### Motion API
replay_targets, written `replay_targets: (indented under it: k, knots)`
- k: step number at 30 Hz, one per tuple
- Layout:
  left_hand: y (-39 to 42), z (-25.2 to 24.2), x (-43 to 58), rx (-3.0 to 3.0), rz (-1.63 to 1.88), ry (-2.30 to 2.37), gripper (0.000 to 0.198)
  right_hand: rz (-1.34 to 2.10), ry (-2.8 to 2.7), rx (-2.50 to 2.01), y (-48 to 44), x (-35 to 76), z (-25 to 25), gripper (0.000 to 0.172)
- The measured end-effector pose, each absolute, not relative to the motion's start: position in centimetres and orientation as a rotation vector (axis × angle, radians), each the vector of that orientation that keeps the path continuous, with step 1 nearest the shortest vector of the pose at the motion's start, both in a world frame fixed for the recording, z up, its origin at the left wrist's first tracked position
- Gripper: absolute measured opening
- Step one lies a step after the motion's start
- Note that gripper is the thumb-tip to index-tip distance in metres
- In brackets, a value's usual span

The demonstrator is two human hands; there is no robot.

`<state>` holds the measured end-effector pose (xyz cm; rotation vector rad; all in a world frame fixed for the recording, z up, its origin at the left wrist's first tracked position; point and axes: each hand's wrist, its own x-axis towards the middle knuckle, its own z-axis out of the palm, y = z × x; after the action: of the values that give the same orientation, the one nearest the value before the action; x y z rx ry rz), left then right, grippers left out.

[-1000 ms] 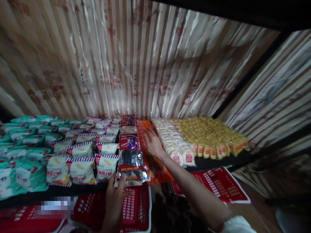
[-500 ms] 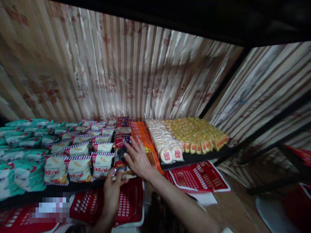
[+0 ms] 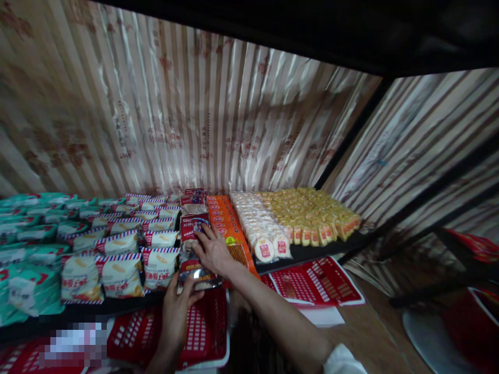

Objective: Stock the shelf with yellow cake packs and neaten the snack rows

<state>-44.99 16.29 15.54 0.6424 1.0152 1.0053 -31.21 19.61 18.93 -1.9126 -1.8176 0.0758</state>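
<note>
A dark red snack packet (image 3: 194, 262) with a clear window lies on a stack of similar packets at the front of the black shelf. My right hand (image 3: 214, 252) rests on its right side, fingers spread and lying flat. At the packet's near edge, my left hand (image 3: 178, 304) grips the corner, thumb on top; its other fingertips are partly hidden. Immediately right of the packet are orange snack packs (image 3: 230, 228), partly covered by my right hand and forearm. White bags with red and blue striped edges (image 3: 159, 267) stand close on the left.
Teal bags (image 3: 35, 288) fill the left of the shelf. Wrapped white round cakes (image 3: 265, 249) and yellow packaged snacks (image 3: 312, 218) sit to the right. Red baskets (image 3: 317, 280) are below the shelf edge (image 3: 312, 253). A striped sheet (image 3: 175, 114) hangs behind, with a black frame post (image 3: 353, 132).
The view has shifted slightly, so the shelf goods appear farther left. Both hands stay on the packet, and its near part now shows a brighter glare.
</note>
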Motion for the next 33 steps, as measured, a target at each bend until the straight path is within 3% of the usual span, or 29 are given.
replay_targets:
  k: [18, 33]
  knots:
    - [15.6, 15.8, -45.8, 0.566, 0.986, 1.002, 0.034, -0.053, -1.756, -1.789, 18.1, -29.9, 19.2, 0.044]
    - [13.5, 14.1, -46.6, 0.621, 1.077, 1.007, 0.020, 0.033, -1.567, -1.599, 9.5, -29.8, 17.0, 0.041]
